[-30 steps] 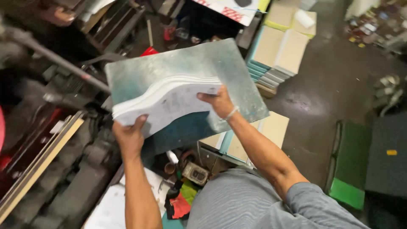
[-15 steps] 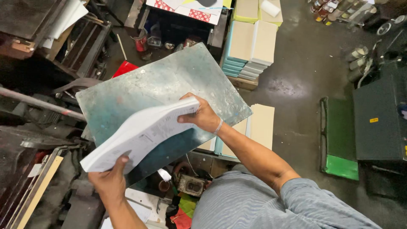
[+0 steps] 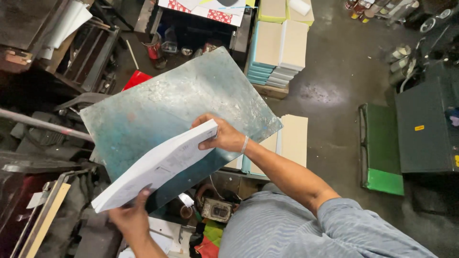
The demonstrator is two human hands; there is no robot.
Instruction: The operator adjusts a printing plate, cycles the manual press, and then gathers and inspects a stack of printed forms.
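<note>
Both my hands clamp one thick white paper stack (image 3: 155, 165), frame centre: left hand (image 3: 130, 217) grips its lower end, right hand (image 3: 224, 136) its upper, above the metal worktop (image 3: 158, 107); not set down.
</note>
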